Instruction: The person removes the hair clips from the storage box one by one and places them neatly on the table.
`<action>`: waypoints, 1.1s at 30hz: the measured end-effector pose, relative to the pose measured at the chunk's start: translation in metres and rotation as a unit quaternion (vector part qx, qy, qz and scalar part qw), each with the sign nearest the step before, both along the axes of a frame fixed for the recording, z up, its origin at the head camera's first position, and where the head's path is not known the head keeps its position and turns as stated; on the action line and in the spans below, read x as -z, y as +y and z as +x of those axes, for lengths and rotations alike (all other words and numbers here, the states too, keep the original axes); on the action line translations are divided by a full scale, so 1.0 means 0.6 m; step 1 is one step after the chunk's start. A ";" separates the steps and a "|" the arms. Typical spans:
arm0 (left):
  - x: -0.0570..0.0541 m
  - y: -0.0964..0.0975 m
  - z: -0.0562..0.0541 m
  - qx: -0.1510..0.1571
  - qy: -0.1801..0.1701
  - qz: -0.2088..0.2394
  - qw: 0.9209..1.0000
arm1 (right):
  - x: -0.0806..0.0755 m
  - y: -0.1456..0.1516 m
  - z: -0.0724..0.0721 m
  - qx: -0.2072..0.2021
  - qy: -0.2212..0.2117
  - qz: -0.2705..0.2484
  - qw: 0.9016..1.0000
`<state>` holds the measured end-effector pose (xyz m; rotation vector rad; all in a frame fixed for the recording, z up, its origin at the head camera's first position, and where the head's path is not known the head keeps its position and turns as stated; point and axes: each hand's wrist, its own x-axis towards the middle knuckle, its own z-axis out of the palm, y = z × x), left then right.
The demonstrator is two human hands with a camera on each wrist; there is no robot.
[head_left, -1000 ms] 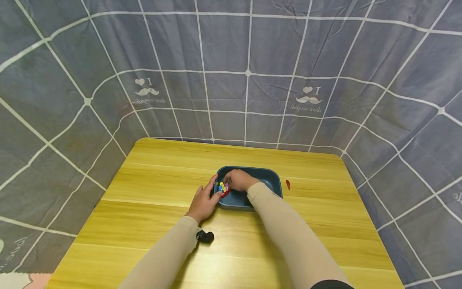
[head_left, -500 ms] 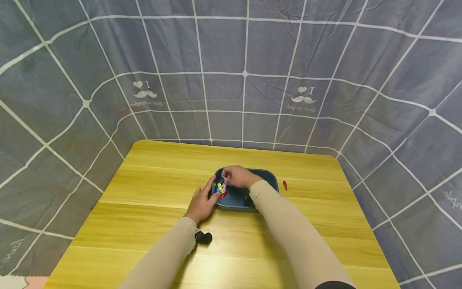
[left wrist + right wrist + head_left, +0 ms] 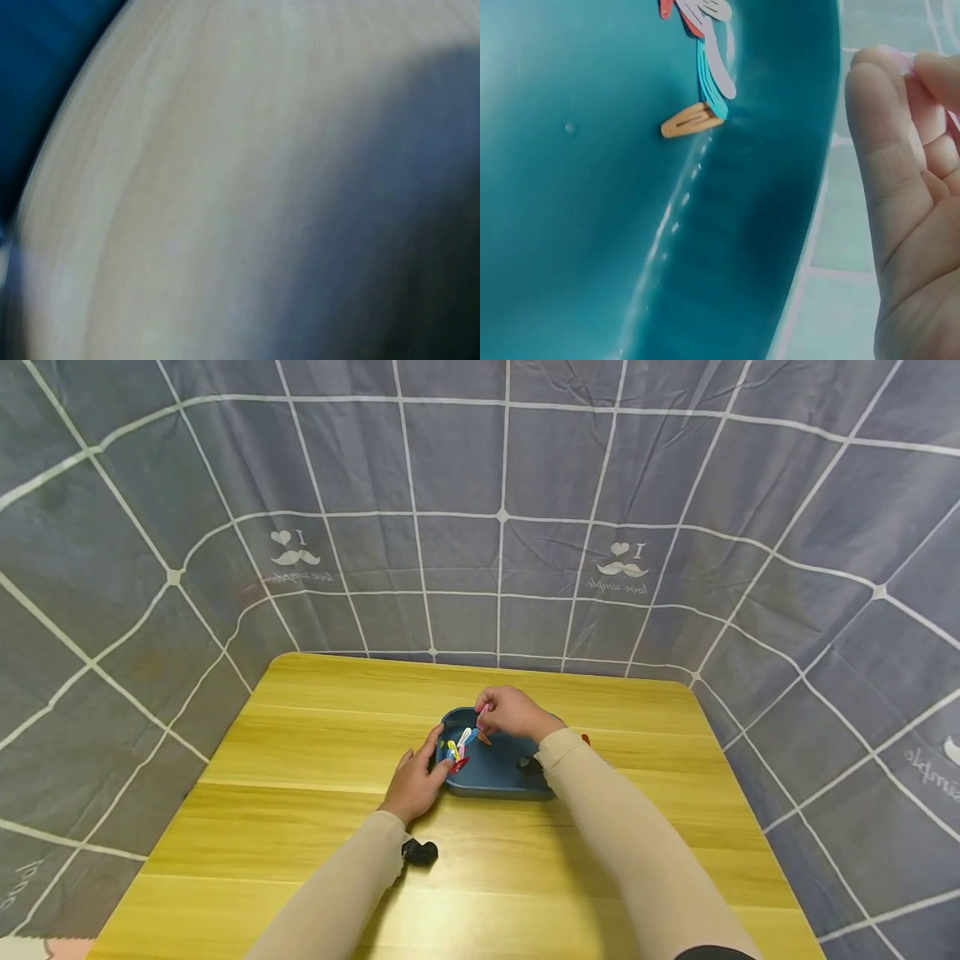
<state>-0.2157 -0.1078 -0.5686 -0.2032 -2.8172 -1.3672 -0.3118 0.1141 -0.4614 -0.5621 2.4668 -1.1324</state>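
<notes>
A dark blue tray (image 3: 495, 793) stands on the table, holding several small hair clips in its left part. A white clip (image 3: 465, 737), a yellow clip (image 3: 453, 750) and a red clip (image 3: 460, 765) lie there. In the right wrist view an orange snap clip (image 3: 692, 121) touches a blue clip (image 3: 710, 82). My right hand (image 3: 512, 712) is over the tray's far side, pinching a pink hair clip (image 3: 483, 715) between thumb and fingertips. My left hand (image 3: 415, 783) rests at the tray's left edge, index finger stretched along it, thumb near the clips.
One red clip (image 3: 586, 739) lies on the wooden table (image 3: 315, 827) to the tray's right, partly hidden by the sleeve. A grey checked curtain (image 3: 465, 552) surrounds the table's back and sides. The left wrist view is blurred, with the tray's edge in its corner.
My right hand has lifted up and right from the clips with the pink hair clip. White, blue and orange clips now show in the tray. The left hand keeps its place at the edge.
</notes>
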 end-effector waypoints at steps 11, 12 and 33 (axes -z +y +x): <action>-0.001 0.002 -0.002 -0.002 -0.005 -0.002 1.000 | -0.011 0.046 0.000 0.049 -0.016 -0.055 0.997; -0.001 0.002 -0.003 -0.002 -0.005 -0.001 1.000 | -0.009 0.049 0.000 0.049 -0.015 -0.055 0.997; -0.004 0.007 0.000 -0.006 -0.005 0.002 1.000 | -0.009 0.095 0.007 0.086 -0.024 -0.091 0.992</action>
